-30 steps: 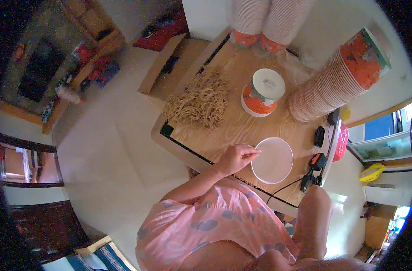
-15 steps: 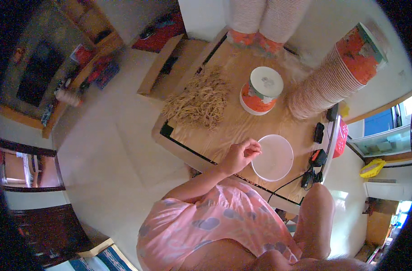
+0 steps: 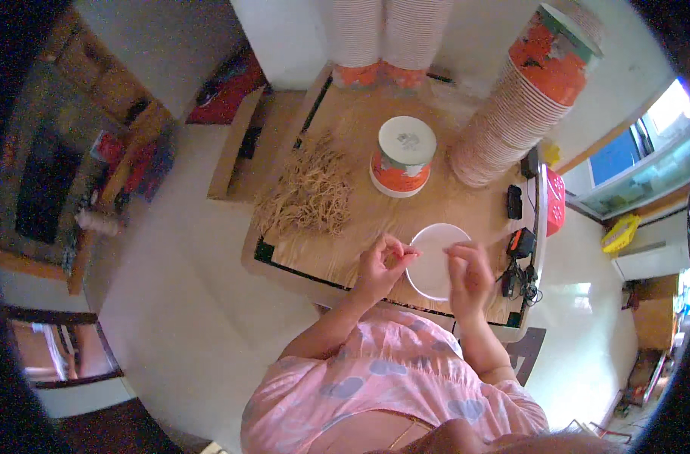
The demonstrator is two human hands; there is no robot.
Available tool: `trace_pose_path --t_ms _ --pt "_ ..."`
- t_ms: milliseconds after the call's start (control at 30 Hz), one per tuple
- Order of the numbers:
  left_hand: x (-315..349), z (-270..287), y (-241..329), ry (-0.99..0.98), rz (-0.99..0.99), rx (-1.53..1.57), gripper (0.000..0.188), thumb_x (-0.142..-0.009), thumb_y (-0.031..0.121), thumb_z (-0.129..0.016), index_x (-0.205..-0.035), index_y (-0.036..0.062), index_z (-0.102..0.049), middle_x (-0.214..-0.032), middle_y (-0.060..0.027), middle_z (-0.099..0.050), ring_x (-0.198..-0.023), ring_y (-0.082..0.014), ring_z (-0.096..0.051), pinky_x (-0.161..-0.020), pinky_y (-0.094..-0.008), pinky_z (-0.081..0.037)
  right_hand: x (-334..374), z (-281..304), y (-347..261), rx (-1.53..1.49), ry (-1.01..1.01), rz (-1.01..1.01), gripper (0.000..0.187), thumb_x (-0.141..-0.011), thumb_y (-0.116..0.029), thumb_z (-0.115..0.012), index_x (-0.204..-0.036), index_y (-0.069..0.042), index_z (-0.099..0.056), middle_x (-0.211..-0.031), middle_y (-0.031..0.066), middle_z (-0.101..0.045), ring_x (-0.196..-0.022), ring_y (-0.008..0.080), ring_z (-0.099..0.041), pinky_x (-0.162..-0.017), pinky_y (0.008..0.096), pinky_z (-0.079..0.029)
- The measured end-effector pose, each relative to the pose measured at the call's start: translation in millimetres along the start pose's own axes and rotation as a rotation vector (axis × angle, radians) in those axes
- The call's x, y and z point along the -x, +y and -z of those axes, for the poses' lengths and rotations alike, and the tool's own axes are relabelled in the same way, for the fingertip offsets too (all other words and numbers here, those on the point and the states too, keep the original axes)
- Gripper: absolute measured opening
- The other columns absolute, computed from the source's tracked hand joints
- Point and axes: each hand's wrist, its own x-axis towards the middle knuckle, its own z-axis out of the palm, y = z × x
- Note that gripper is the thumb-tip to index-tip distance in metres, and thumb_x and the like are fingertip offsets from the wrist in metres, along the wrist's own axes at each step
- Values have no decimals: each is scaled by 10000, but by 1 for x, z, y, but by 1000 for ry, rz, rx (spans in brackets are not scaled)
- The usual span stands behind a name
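Observation:
An open white paper tub (image 3: 433,266) stands at the near edge of the wooden table, its mouth facing up. My left hand (image 3: 384,266) is at the tub's left rim, thumb and forefinger pinched together; anything between them is too small to make out. Over the right side of the tub is my right hand (image 3: 470,278), its fingers curled in and bunched; whatever they may hold is hidden. Beyond the tub sit upside-down paper tubs (image 3: 402,175) with an orange and green print. A tangled heap of tan, string-like strands (image 3: 308,193) lies to the left.
A tall leaning stack of nested tubs (image 3: 511,102) rises at the right. More tub stacks (image 3: 379,38) stand at the back. Black adapters and cables (image 3: 517,261) lie along the right edge of the table (image 3: 299,253). An open cardboard box (image 3: 242,155) stands at the far left.
My right hand has come up from beside my body to the right side of the tub. My left hand stays pinched by the left rim. The whole view has shifted a little.

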Motion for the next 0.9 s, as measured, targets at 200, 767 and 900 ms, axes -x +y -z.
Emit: trace_pose_path --t_ms 200,767,900 --pt "-7 -5 5 -58 6 -380 215 -720 -9 -654 -768 32 -449 -731 -36 -550 -687 -116 -579 -636 -229 -459 -2 -23 39 -129 -167 -66 176 -731 -2 -612 -905 -26 -598 -954 95 -595 -944 232 -541 -820 315 -418" --pt "3 15 -29 -105 129 -555 55 -760 41 -608 -810 19 -604 -740 -58 -607 -624 -117 -548 -585 -238 -445 -12 64 11 99 -114 -212 140 -752 -19 -605 -890 -4 -609 -841 68 -635 -778 153 -603 -713 276 -473" --pt "15 26 -41 -244 271 -663 90 -771 79 -605 -831 13 -616 -708 -63 -604 -601 -119 -544 -562 -244 -440 12 18 77 89 -408 -276 77 -749 -66 -601 -817 -33 -612 -818 111 -620 -750 250 -609 -664 326 -478"
